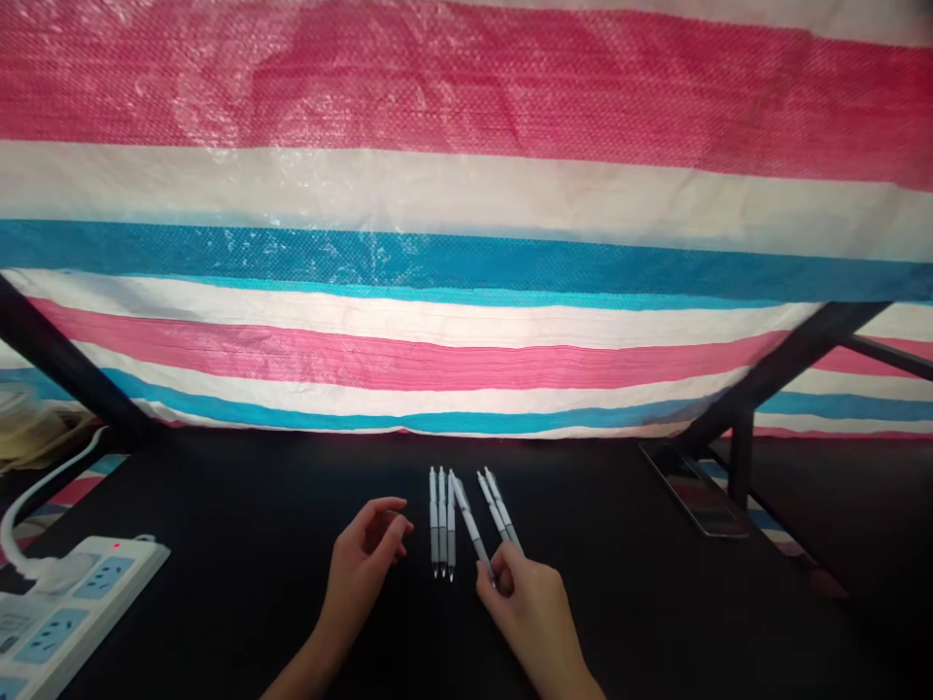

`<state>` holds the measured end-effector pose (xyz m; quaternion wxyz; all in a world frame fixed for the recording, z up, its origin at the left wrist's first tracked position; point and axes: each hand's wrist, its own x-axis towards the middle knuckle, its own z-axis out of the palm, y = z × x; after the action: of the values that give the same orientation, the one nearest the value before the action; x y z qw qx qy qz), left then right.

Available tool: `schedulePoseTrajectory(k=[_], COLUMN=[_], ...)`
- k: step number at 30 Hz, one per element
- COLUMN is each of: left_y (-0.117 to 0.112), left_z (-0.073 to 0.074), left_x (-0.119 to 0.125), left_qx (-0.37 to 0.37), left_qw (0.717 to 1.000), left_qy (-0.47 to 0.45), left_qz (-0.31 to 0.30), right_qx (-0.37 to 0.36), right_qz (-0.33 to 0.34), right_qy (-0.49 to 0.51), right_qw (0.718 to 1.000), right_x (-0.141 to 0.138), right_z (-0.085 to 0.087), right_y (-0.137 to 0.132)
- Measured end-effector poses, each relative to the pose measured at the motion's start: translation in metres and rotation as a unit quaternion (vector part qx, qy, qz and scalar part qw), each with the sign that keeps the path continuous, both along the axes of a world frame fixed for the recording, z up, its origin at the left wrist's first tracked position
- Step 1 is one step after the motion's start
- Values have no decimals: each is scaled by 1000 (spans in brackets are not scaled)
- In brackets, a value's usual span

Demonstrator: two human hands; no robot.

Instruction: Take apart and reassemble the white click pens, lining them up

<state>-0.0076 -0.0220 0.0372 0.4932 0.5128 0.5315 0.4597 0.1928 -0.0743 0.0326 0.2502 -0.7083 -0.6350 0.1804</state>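
Note:
Several white pens with grey grips lie on a black table [255, 574]. Two pens [441, 520] lie side by side, pointing away from me. A third pen [470, 525] lies slanted just right of them, and my right hand [532, 608] pinches its near end with thumb and fingertips. Two more pens [497, 506] run under that hand's fingers. My left hand [364, 564] hovers left of the pens, fingers loosely curled and apart, holding nothing.
A white power strip [65, 608] with a lit red light and white cable sits at the left table edge. A dark phone [692, 491] lies at right. A striped red, white and blue tarp [466, 243] hangs behind, with black frame bars [773, 374].

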Motion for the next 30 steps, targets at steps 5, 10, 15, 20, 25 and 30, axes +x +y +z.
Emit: schedulePoseTrajectory(k=[5, 10, 15, 20, 25, 30], left_y=[6, 7, 10, 11, 15, 18], left_z=[-4, -5, -7, -10, -10, -11], left_x=[2, 0, -4, -7, -12, -14], left_qx=[-127, -157, -164, -124, -134, -147], left_qw=[979, 963, 959, 971, 971, 967], left_qy=[-151, -213, -220, -166, -170, -189], left_qz=[-51, -50, -76, -122, -106, -85], right_qx=[37, -131, -366, -373, -355, -376], right_qz=[81, 99, 113, 79, 54, 59], right_qy=[105, 361, 581, 573, 597, 657], right_qw=[990, 918, 718, 726, 718, 651], right_x=[-18, -32, -36, -39, -40, -38], right_z=[-2, -5, -15, -27, -20, -9], right_y=[-12, -18, -18, -21, -21, -19])
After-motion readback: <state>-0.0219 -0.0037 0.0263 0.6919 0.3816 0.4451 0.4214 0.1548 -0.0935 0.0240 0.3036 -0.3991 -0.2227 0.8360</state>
